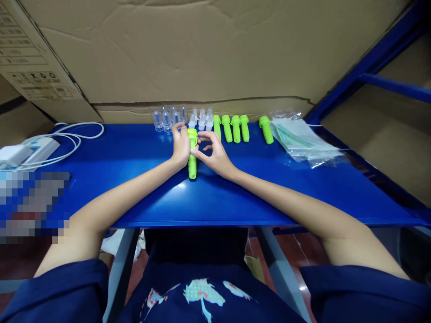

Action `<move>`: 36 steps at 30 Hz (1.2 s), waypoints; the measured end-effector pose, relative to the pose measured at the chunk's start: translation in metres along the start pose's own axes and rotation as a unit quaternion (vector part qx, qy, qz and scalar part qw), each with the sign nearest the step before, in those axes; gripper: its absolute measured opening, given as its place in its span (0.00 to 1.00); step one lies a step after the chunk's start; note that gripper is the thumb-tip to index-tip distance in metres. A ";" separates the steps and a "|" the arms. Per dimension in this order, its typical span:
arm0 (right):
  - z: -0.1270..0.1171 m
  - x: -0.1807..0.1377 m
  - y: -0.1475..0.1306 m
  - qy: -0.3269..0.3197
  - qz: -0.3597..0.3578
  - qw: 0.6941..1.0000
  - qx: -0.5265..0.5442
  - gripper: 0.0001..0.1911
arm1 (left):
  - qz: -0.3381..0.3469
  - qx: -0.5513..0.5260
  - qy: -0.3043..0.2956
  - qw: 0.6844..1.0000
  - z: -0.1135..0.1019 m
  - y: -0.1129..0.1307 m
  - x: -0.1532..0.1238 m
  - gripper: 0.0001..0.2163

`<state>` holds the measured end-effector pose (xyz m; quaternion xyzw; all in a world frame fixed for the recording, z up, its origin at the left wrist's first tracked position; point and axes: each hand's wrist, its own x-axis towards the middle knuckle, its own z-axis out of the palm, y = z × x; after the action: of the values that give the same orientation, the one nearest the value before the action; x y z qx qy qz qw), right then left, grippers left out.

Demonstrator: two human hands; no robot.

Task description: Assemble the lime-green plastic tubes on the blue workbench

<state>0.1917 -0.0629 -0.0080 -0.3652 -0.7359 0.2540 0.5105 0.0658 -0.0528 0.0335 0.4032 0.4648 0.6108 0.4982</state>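
A bright green plastic tube (192,163) stands upright on the blue table (134,179), a yellow-green cap at its top. My left hand (180,146) grips its left side. From the right, my right hand (213,154) pinches the upper part with thumb and fingers. Behind my hands, several more green tubes (235,128) lie in a row near the back edge, one (266,129) apart to the right. Several clear vials (167,118) and small white-tipped clear caps (201,120) stand to their left.
Clear plastic bags (303,139) with green contents lie at the back right. A white device (30,150) with a coiled white cable (79,134) sits at the left. Cardboard (202,54) forms a wall behind the table. A blue rack frame (380,76) rises at the right.
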 end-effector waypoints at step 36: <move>0.000 -0.005 -0.003 -0.025 0.129 0.984 0.124 0.23 | 0.374 0.260 -0.105 0.884 -0.034 0.020 0.020 0.08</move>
<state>0.1923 -0.0690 -0.0086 -0.3847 -0.6580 0.4154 0.4965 0.0253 -0.0402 0.0451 0.7238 0.3668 0.5631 0.1565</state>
